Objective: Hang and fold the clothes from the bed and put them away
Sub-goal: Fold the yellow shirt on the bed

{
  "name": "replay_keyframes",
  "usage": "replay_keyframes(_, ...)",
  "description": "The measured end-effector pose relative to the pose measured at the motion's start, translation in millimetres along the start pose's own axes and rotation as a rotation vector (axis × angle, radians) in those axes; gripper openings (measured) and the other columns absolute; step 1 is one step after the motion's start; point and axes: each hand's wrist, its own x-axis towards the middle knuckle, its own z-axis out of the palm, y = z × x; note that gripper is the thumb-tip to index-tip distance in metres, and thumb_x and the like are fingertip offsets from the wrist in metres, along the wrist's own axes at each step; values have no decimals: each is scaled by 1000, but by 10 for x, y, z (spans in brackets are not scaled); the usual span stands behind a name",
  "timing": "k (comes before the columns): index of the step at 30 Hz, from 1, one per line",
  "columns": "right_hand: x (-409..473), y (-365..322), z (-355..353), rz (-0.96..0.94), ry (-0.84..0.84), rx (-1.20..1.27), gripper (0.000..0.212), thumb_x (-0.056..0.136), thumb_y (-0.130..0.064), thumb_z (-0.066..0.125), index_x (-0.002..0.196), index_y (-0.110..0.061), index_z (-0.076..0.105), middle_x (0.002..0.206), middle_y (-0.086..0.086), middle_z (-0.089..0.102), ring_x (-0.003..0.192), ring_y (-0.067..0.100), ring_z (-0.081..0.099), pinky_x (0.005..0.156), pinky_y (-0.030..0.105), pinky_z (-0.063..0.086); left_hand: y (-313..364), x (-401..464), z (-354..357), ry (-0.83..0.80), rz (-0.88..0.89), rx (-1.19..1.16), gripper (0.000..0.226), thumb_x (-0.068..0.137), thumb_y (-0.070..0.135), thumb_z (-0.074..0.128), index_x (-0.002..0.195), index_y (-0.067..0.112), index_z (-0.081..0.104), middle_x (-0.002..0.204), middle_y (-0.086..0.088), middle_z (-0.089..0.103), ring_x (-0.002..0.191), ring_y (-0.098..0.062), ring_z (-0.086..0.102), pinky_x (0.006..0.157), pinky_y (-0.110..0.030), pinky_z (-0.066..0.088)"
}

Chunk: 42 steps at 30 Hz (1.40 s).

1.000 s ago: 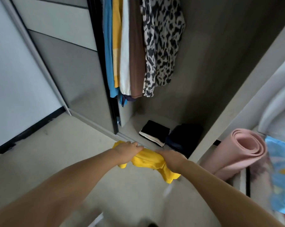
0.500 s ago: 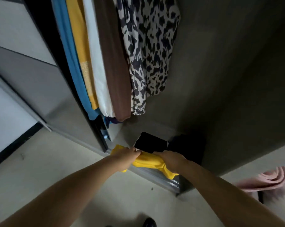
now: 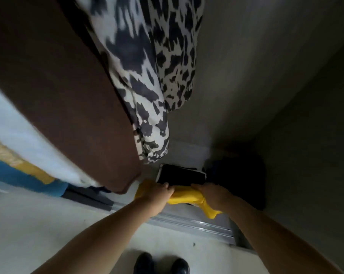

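Overhead, hanging clothes crowd the view: a brown garment (image 3: pixel 64 99) fills the upper left, and a black-and-white animal-print garment (image 3: pixel 147 80) hangs just beside it to the right, its hem dangling low above the wardrobe floor (image 3: pixel 187 153). Further left, partly hidden behind the brown one, hang a white garment (image 3: pixel 28 143), a yellow one (image 3: pixel 23 167) and a blue one (image 3: pixel 25 180). The brown hem comes down close to the left hand's side.

Inside the wardrobe, on its floor, a folded black piece with a pale edge (image 3: pixel 181 176) lies towards the left, and a darker folded pile (image 3: pixel 238 178) sits just to its right in deep shadow; its details cannot be made out. A metal sliding-door track (image 3: pixel 196 224) runs along the front edge.

At that edge, the folded yellow garment (image 3: pixel 185 196) is held above the track, just in front of the black piece. The left hand (image 3: pixel 157 194) grips its left end with fingers curled over it; the right hand (image 3: pixel 212 196) grips the right end, a yellow corner hanging below. Two dark shoes (image 3: pixel 161 264) stand on the pale room floor (image 3: pixel 48 224) below.
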Motion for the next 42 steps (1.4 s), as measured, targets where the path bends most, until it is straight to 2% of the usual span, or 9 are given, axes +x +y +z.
replay_keyframes(4,862,367,299,44,81,-58,62,97,-7,39,152,-25,19,141,14,46,124,31,51,96,39,44,-177,1013,486,83,-8,7,66,89,1,44,149,18,23,136,-12,43,115,-34,52,90,-41,43)
replay_keyframes(10,1818,729,922,161,307,-82,66,96,-4,34,153,-28,11,148,16,31,127,40,44,89,47,49,-255,2031,1231,500,8,62,65,75,3,29,132,19,57,110,-10,66,87,-31,65,68,-33,52)
replay_keyframes(14,2216,640,1847,262,277,-74,63,100,-11,26,153,-33,-1,160,12,6,143,45,13,105,56,34,-183,2498,2154,194,-18,1,76,93,3,34,152,28,-6,160,-12,6,144,-35,17,107,-45,27)
replay_keyframes(19,2260,446,2647,204,260,-50,90,71,-26,77,148,-29,31,154,23,24,133,57,27,97,69,34,-51,2526,2956,-4,36,-101,89,92,12,45,147,37,-20,156,-7,-26,144,-38,-17,113,-60,11)
replay_keyframes(21,2254,513,2708,166,219,-22,99,79,-35,67,151,-34,-1,157,18,-12,140,56,-2,107,70,12,-91,2452,2986,-52,43,-106,94,89,20,51,145,38,-23,153,-6,-33,142,-36,-24,113,-60,6)
replay_keyframes(23,2226,574,2600,172,111,-16,91,88,-43,53,149,-38,-16,154,11,-30,141,48,-19,110,65,-4,-126,2353,2834,-100,62,-116,94,90,25,51,146,37,-23,152,-7,-35,142,-34,-25,114,-60,2)
replay_keyframes(26,1997,506,2218,193,38,42,71,94,-45,43,153,-33,6,161,8,-12,146,39,-11,111,63,-6,-133,2125,2380,-116,82,-114,85,94,24,47,150,31,-17,156,-10,-26,145,-33,-18,115,-56,3)
replay_keyframes(31,1095,294,1454,231,120,129,46,100,-34,34,143,-18,35,137,12,48,123,30,51,95,40,43,152,1452,1377,-48,86,-120,61,99,25,37,153,20,9,158,-12,14,145,-25,17,113,-44,21)
replay_keyframes(42,-1436,95,-190,493,334,319,42,99,-39,39,137,-23,45,133,5,56,117,27,56,88,34,48,710,-44,-1239,203,230,-308,31,96,24,40,122,16,53,120,-13,61,106,-35,59,77,-39,48)
